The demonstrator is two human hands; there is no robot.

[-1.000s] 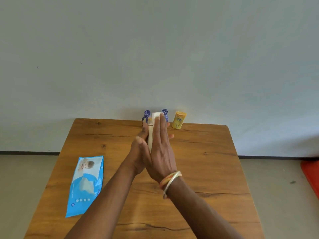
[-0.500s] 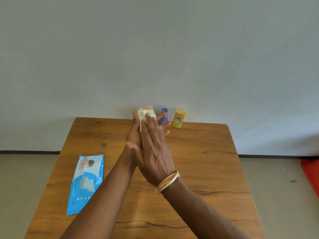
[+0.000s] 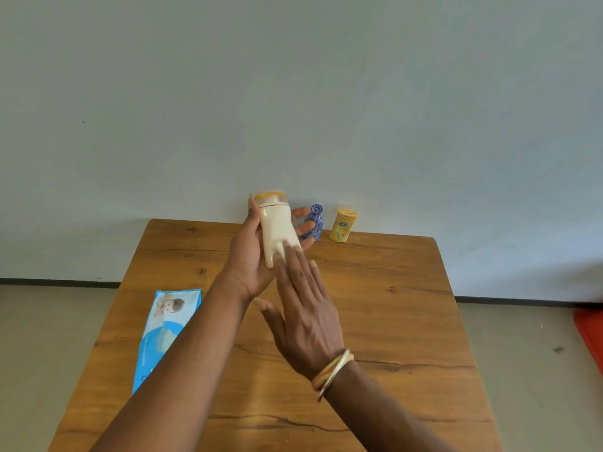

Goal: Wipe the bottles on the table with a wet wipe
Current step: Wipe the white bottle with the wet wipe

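Note:
My left hand (image 3: pixel 247 260) holds a cream-white bottle (image 3: pixel 276 227) with an orange cap, lifted above the far middle of the wooden table (image 3: pixel 394 324). Its thumb lies on the bottle's left side and its fingers show round the right side. My right hand (image 3: pixel 305 309) is flat with straight fingers, the fingertips touching the bottle's lower end. A white wipe seems to lie over the bottle's body; I cannot tell it apart from the bottle. A blue patterned bottle (image 3: pixel 315 223) and a yellow bottle (image 3: pixel 342 225) stand at the table's far edge.
A blue pack of wet wipes (image 3: pixel 163 334) lies flat on the table's left side. A grey wall rises right behind the table. A red object (image 3: pixel 591 337) sits on the floor at the right edge.
My right hand has slid back toward me along the bottle, from its top down to its lower end, uncovering the orange cap. My left hand has lifted the bottle slightly.

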